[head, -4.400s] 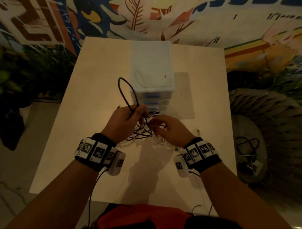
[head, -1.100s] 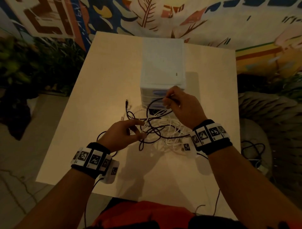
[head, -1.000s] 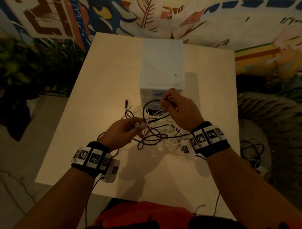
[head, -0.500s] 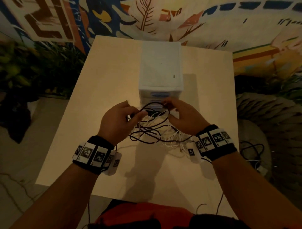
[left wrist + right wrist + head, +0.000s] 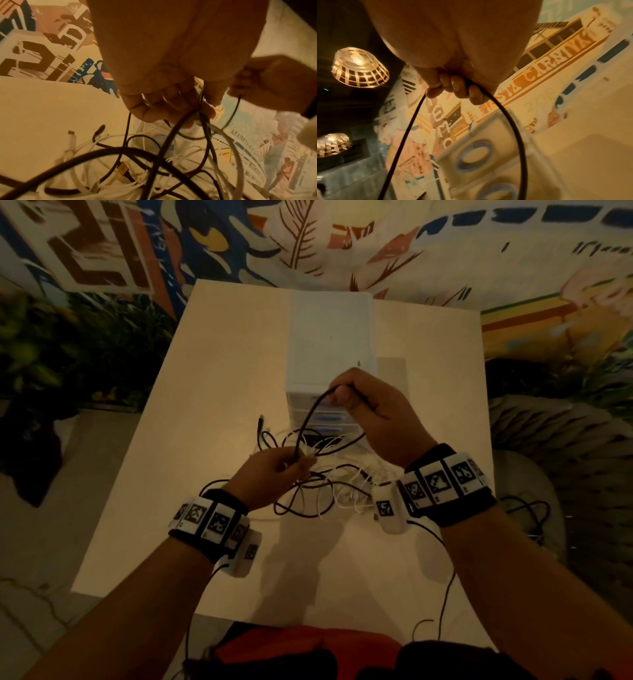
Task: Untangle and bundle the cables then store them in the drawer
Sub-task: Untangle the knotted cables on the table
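Lifting black cable (image 5: 310, 419) loop w/ right hand (image 5: 371, 409) pinching it, now raised before drawer unit (image 5: 330, 344); left hand (image 5: 274, 474) pinches tangle (image 5: 329, 491) on table (image 5: 212, 392); untangling ongoing, drawers closed.

My right hand (image 5: 371, 409) is raised ahead of me, fingers (image 5: 458, 86) curled and pinching a black cable (image 5: 406, 135). My left hand (image 5: 274, 474) sits lower and nearer, fingers (image 5: 154, 108) closed round the same cable. Both forearms reach forward, banded at the wrists.
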The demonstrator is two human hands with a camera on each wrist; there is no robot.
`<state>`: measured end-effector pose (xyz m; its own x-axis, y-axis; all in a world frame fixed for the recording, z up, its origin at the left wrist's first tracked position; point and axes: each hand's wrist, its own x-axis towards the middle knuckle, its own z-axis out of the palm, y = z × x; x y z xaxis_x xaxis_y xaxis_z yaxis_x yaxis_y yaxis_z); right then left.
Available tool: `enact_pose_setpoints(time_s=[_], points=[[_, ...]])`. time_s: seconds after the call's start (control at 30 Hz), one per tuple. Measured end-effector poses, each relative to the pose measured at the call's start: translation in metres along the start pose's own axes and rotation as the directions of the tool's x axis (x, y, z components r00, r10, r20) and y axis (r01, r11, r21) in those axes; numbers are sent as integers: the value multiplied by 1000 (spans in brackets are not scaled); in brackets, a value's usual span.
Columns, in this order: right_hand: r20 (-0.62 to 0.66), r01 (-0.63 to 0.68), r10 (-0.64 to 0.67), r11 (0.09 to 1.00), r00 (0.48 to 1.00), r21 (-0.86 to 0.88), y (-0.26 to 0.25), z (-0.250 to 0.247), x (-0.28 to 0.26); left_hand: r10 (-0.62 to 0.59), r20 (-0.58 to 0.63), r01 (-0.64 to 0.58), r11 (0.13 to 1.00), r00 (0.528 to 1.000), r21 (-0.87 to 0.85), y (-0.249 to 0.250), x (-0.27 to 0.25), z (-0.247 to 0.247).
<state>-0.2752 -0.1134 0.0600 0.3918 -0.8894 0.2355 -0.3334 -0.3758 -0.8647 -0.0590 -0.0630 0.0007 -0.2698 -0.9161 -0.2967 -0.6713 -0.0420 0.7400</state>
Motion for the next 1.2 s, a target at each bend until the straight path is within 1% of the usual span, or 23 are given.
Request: enact_pose_setpoints(time_s=[0.07, 0.13, 0.2, 0.23, 0.27, 0.3, 0.4, 0.47, 0.5, 0.53, 0.57, 0.63, 0.67, 0.73, 0.8, 0.9, 0.97, 1.0, 1.07, 1.1, 1.13, 1.2], points=[[-69, -39, 35, 998, 997, -59, 12, -10, -1, 14, -33, -14, 1000, 999, 20, -8, 0, 1], [-105, -166, 149, 971, 983, -170, 31, -23, -5, 79, -87, -75, 996, 993, 50, -12, -2, -3], [-52, -284, 283, 900, 958, -332, 50, -36, -11, 162, -156, -154, 986, 974, 62, -10, -4, -8], [-19, -319, 342, 855, 940, -409, 56, -41, -13, 208, -184, -194, 977, 961, 88, -8, -4, -9], [-6, -325, 362, 829, 932, -454, 58, -43, -14, 248, -199, -225, 966, 948, 129, -6, -5, -10], [-16, -300, 330, 834, 944, -463, 55, -42, -15, 275, -200, -244, 955, 940, 166, -4, -5, -10], [-34, -113, 109, 885, 993, -451, 18, -27, -12, 311, -185, -259, 930, 932, 259, 3, -3, -6], [6, 13, -12, 858, 1000, -514, -9, -9, -10, 345, -184, -278, 908, 920, 314, 7, -1, -3], [51, 67, -47, 832, 998, -551, -17, -1, -10, 365, -194, -289, 898, 911, 331, 8, 0, -1], [116, 114, -57, 806, 992, -581, -20, 8, -9, 380, -204, -298, 891, 902, 344, 8, 0, -1], [188, 141, -34, 792, 982, -594, -19, 15, -10, 390, -204, -305, 885, 898, 352, 9, 0, -1], [287, 119, 64, 808, 956, -577, -11, 22, -9, 371, -181, -290, 888, 911, 358, 7, -1, -3], [311, 103, 99, 814, 945, -571, -7, 22, -9, 359, -171, -282, 892, 918, 353, 6, -2, -3], [323, 108, 99, 818, 941, -565, -1, 20, -8, 359, -184, -288, 902, 915, 323, 4, -3, -3], [301, 113, 66, 833, 951, -542, -1, 16, -5, 346, -214, -287, 921, 913, 264, 5, -3, -2], [192, 112, -8, 837, 981, -535, -7, 6, -1, 307, -251, -262, 945, 918, 198, 3, 1, 1], [66, 68, -39, 842, 997, -535, -10, -6, 0, 292, -207, -240, 939, 934, 246, -3, 4, 3], [4, 29, -32, 848, 999, -530, -11, -14, 0, 282, -175, -228, 934, 943, 277, -7, 5, 5], [-73, -47, 11, 854, 997, -517, -10, -31, -4, 257, -155, -203, 932, 954, 300, -13, 4, 7], [-83, -80, 43, 855, 996, -512, -6, -38, -7, 253, -165, -197, 935, 953, 295, -15, 3, 7], [-75, -109, 82, 852, 994, -512, -1, -45, -12, 256, -181, -198, 937, 950, 287, -15, 2, 7], [-4, -167, 197, 820, 980, -548, 11, -54, -22, 271, -212, -207, 937, 939, 280, -14, 0, 7]])
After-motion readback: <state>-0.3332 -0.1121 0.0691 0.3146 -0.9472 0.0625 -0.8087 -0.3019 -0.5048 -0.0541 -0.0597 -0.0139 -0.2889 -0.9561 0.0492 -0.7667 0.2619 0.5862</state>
